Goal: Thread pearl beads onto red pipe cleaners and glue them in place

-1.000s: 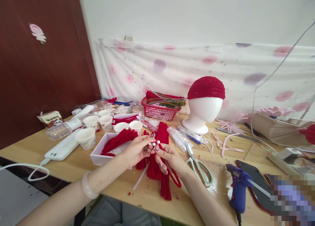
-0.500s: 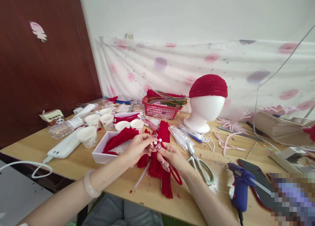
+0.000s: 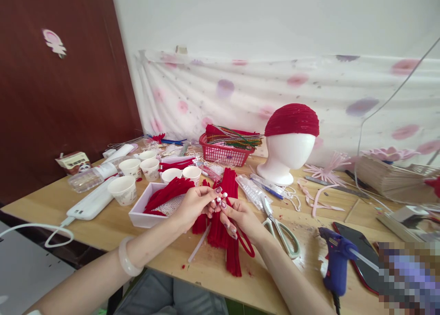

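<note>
My left hand (image 3: 195, 206) and my right hand (image 3: 242, 216) meet above the table, fingertips pinched together. Between them are a few white pearl beads (image 3: 219, 199), held at the left fingertips. From my right hand a red pipe cleaner (image 3: 248, 247) hangs in a loop; how it joins the beads is hidden by the fingers. Under the hands lies a bundle of red pipe cleaners (image 3: 233, 262). Left of them, a white box (image 3: 137, 216) holds more red pipe cleaners and small pearl beads, partly covered by my left forearm.
Scissors (image 3: 283, 235), a blue glue gun (image 3: 336, 264) and a phone (image 3: 357, 248) lie to the right. Behind stand a white foam head (image 3: 288, 152) with a red wrapped cap and a red basket (image 3: 225, 155). Several paper cups (image 3: 123, 191) and a white power bank (image 3: 90, 200) are on the left.
Almost nothing differs. Both hands keep their pinch on the beads and pipe cleaner, with only a tiny shift of the beads at the fingertips.
</note>
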`<state>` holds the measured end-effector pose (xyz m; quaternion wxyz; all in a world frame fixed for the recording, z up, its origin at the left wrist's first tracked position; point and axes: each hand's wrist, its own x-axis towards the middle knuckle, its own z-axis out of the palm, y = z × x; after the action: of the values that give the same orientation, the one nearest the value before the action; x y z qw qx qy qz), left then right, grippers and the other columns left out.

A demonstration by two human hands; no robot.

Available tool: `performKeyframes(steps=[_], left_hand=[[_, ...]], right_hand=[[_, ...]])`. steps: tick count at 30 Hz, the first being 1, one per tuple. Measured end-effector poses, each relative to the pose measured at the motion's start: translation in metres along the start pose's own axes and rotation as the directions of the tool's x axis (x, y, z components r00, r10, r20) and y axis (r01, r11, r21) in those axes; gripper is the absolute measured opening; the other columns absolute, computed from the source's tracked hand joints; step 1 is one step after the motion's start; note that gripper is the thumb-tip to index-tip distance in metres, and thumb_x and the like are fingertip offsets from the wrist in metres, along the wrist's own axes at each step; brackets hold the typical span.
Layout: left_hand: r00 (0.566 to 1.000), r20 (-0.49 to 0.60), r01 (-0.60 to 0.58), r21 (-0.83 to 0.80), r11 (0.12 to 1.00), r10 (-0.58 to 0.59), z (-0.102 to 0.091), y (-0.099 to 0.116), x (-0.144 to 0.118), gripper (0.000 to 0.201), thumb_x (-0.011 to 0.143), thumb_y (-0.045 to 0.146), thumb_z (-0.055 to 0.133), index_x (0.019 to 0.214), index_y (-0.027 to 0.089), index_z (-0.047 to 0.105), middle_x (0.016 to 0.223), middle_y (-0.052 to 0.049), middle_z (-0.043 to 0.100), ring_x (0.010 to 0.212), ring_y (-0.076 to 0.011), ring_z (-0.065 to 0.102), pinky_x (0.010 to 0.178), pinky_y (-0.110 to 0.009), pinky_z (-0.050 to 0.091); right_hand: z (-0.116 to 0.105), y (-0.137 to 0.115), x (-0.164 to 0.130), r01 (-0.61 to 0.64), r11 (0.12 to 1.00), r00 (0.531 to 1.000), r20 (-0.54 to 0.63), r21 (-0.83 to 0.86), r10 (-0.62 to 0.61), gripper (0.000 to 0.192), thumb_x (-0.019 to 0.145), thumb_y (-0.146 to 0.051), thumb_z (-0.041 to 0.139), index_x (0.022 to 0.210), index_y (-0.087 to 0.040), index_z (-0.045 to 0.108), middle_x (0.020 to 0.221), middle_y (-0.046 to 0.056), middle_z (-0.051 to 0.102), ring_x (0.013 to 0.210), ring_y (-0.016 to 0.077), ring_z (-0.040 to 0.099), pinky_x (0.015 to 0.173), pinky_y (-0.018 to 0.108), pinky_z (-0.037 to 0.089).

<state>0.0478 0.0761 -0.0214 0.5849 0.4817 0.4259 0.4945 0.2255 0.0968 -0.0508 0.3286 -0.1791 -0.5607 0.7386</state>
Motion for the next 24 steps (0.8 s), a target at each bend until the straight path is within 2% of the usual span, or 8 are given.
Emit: performKeyframes(steps=[10, 14, 20, 24], left_hand=[[1.0, -0.016, -0.004, 0.05, 0.999, 0.005, 0.004, 0.005, -0.004, 0.025, 0.099, 0.034, 0.065, 0.085, 0.014, 0.065, 0.069, 0.005, 0.062, 0.051, -0.008, 0.055, 0.048, -0.021, 0.049], [1.0, -0.024, 0.014, 0.031, 0.999, -0.014, 0.005, 0.006, -0.004, 0.021, 0.099, 0.031, 0.066, 0.088, 0.013, 0.066, 0.07, 0.005, 0.062, 0.051, -0.0076, 0.055, 0.047, -0.02, 0.048], [0.997, -0.066, 0.041, -0.123, 0.992, -0.05, 0.004, 0.004, -0.001, 0.017, 0.099, 0.03, 0.065, 0.096, 0.013, 0.066, 0.074, 0.004, 0.063, 0.05, -0.0069, 0.053, 0.045, -0.019, 0.047], [0.989, -0.126, 0.043, -0.287, 0.957, -0.082, -0.003, 0.004, 0.006, 0.018, 0.099, 0.03, 0.065, 0.107, 0.014, 0.066, 0.092, -0.002, 0.068, 0.067, -0.0118, 0.064, 0.057, -0.025, 0.056]], right_hand=[[0.0, 0.001, 0.001, -0.008, 1.0, 1.0, 0.022, 0.005, 0.008, 0.02, 0.103, -0.034, 0.064, 0.104, -0.014, 0.067, 0.08, -0.003, 0.067, 0.052, 0.0076, 0.058, 0.045, 0.02, 0.05], [-0.002, 0.002, 0.0, -0.014, 1.0, 1.0, 0.019, 0.015, 0.014, 0.02, 0.103, -0.034, 0.064, 0.105, -0.014, 0.067, 0.081, -0.002, 0.067, 0.053, 0.0081, 0.06, 0.046, 0.02, 0.051], [0.0, -0.002, 0.0, -0.036, 0.998, 0.999, -0.008, 0.052, 0.036, 0.02, 0.103, -0.034, 0.063, 0.103, -0.014, 0.067, 0.076, -0.004, 0.065, 0.048, 0.0063, 0.055, 0.042, 0.018, 0.047], [0.005, -0.009, -0.003, -0.084, 0.99, 0.996, -0.011, 0.111, 0.086, 0.022, 0.104, -0.036, 0.062, 0.104, -0.014, 0.066, 0.069, -0.007, 0.059, 0.041, 0.0038, 0.046, 0.036, 0.015, 0.038]])
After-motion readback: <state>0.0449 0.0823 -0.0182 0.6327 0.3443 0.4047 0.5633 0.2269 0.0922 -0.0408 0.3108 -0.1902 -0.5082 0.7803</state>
